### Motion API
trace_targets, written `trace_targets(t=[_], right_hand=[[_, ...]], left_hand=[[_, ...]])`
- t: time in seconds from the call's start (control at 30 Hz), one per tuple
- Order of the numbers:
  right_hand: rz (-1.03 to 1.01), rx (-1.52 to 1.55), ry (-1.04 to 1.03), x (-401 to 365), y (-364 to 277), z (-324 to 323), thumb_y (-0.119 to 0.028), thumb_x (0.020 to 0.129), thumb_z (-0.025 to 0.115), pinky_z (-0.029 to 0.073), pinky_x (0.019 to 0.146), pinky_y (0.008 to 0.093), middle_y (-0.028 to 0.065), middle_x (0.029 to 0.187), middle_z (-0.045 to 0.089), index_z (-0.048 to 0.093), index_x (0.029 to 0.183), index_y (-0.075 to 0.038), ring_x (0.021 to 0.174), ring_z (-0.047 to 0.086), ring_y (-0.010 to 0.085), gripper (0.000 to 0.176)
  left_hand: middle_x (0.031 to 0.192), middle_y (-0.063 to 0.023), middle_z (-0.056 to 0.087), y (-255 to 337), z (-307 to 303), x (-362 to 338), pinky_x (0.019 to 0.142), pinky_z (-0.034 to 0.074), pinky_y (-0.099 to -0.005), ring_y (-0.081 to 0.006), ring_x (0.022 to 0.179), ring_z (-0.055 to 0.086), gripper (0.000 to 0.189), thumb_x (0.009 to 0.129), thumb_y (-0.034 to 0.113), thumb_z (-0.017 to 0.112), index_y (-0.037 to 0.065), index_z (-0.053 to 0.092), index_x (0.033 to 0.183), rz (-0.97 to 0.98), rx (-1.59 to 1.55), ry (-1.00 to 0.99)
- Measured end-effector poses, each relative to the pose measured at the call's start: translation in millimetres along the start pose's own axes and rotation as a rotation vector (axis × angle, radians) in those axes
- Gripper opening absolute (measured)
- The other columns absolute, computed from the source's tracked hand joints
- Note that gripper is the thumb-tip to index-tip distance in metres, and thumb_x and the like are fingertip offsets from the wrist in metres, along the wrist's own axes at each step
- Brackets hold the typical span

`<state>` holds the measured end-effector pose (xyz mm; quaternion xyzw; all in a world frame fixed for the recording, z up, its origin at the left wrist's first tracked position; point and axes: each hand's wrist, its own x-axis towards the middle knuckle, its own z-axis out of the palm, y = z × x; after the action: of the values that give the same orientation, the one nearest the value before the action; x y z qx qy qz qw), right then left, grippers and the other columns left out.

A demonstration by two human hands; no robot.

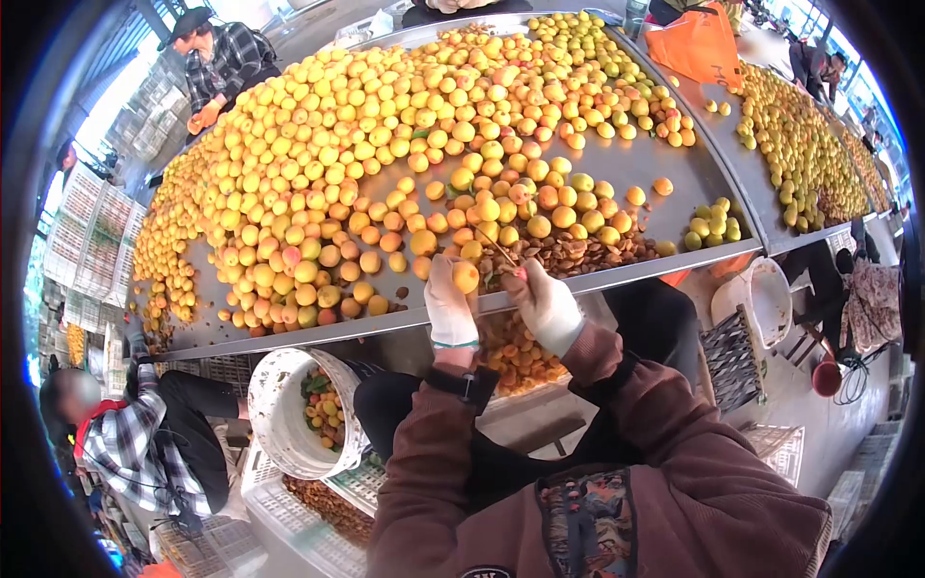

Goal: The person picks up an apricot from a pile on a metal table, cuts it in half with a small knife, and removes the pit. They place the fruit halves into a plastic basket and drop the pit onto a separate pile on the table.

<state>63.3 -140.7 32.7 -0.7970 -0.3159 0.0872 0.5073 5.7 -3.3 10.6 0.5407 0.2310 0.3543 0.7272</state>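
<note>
My left hand (448, 306), in a white glove, is closed around a yellow apricot (465, 277) at the metal table's front edge. My right hand (547, 306), also gloved, grips a thin knife-like tool (495, 245); its slim shaft points up and left, and its exact kind is hard to make out. Just beyond both hands lies a heap of brown apricot pits (588, 256). Loose apricots (337, 144) cover much of the table behind. Below the edge, between my arms, halved apricots (520, 354) fill a container partly hidden by my hands.
A white bucket (275, 424) with some fruit and leaves stands left of my legs, beside crates (289, 511) holding pits. Greenish apricots (713, 223) sit at the table's right corner. Other people work at the left (135, 433) and far left (226, 63). Another white bucket (761, 299) is at right.
</note>
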Motion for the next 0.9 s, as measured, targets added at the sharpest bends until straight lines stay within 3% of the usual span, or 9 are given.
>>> trace_targets(t=[0.1,0.17,0.27,0.3,0.53,0.73,0.8,0.87,0.9], right_hand=[[-0.042,0.232,-0.011,-12.9,-5.3,8.4,-0.031,0.097,0.051,0.048,0.061,0.0406,0.0203,0.074,0.059,0.049,0.094,-0.004,0.070,0.060,0.0383,0.027],[-0.036,0.367,-0.066,-18.8,-5.9,13.4,-0.034,0.097,0.052,0.047,0.065,0.0354,0.0188,0.076,0.056,0.050,0.091,-0.003,0.067,0.054,0.0305,0.031],[0.067,0.305,-0.175,-24.1,-20.1,10.7,-0.035,0.096,0.052,0.046,0.064,0.0365,0.0192,0.075,0.055,0.050,0.091,-0.003,0.066,0.054,0.0311,0.033],[0.072,0.309,-0.177,-24.0,-19.1,15.3,-0.038,0.096,0.052,0.046,0.063,0.0383,0.0198,0.073,0.055,0.050,0.091,-0.003,0.066,0.056,0.0348,0.035],[0.073,0.252,-0.136,-25.9,-16.9,24.4,-0.041,0.097,0.049,0.046,0.062,0.0422,0.0220,0.070,0.056,0.049,0.092,-0.003,0.070,0.058,0.0442,0.038],[0.096,0.262,-0.143,-26.8,-9.5,33.0,-0.045,0.097,0.046,0.050,0.072,0.0412,0.0255,0.088,0.064,0.051,0.117,-0.002,0.089,0.063,0.0443,0.047],[-0.003,0.257,-0.028,-22.8,-4.6,32.1,-0.043,0.098,0.046,0.051,0.075,0.0404,0.0258,0.093,0.065,0.047,0.128,-0.002,0.093,0.063,0.0430,0.051],[0.062,0.239,-0.047,-16.2,-4.9,21.2,-0.041,0.098,0.046,0.051,0.073,0.0413,0.0251,0.089,0.064,0.049,0.122,-0.002,0.090,0.063,0.0438,0.046],[0.047,0.244,-0.061,-12.0,-5.0,17.6,-0.039,0.098,0.047,0.050,0.070,0.0421,0.0245,0.086,0.064,0.049,0.116,-0.002,0.087,0.063,0.0444,0.042]], left_hand=[[0.072,-0.0011,0.050,41.7,10.1,-11.4,0.061,0.043,-0.0207,-0.0089,0.066,0.048,0.027,0.100,0.022,0.034,0.008,0.049,0.082,-0.353,-0.206,-0.039],[0.072,-0.0015,0.050,38.1,16.1,-11.0,0.063,0.044,-0.0221,-0.0097,0.065,0.049,0.027,0.100,0.022,0.033,0.008,0.048,0.083,-0.293,-0.240,-0.019],[0.067,-0.0045,0.051,15.2,11.1,-3.9,0.058,0.043,-0.0257,-0.0133,0.059,0.049,0.033,0.099,0.028,0.032,0.007,0.049,0.082,-0.254,-0.347,-0.014],[0.061,-0.0072,0.051,12.8,9.6,-1.2,0.051,0.041,-0.0279,-0.0161,0.054,0.048,0.040,0.099,0.034,0.031,0.006,0.051,0.079,-0.279,-0.420,-0.042],[0.062,-0.0080,0.052,8.4,9.7,0.7,0.050,0.041,-0.0288,-0.0180,0.054,0.048,0.045,0.100,0.038,0.030,0.004,0.052,0.081,-0.356,-0.548,-0.023],[0.071,-0.0048,0.055,22.0,19.0,-13.4,0.051,0.042,-0.0235,-0.0141,0.057,0.051,0.035,0.101,0.032,0.034,0.006,0.050,0.082,-0.314,-0.510,-0.147],[0.073,-0.0054,0.057,35.7,31.3,-19.1,0.053,0.044,-0.0237,-0.0155,0.060,0.054,0.037,0.099,0.036,0.035,0.005,0.053,0.090,-0.422,-0.447,0.012],[0.081,-0.0048,0.059,40.6,30.6,-21.9,0.057,0.047,-0.0243,-0.0149,0.068,0.058,0.032,0.098,0.034,0.045,0.003,0.055,0.103,-0.475,-0.540,-0.016],[0.086,-0.0043,0.059,36.7,30.1,-20.0,0.058,0.049,-0.0241,-0.0131,0.071,0.058,0.031,0.096,0.031,0.051,0.003,0.054,0.109,-0.264,-0.258,-0.089]])
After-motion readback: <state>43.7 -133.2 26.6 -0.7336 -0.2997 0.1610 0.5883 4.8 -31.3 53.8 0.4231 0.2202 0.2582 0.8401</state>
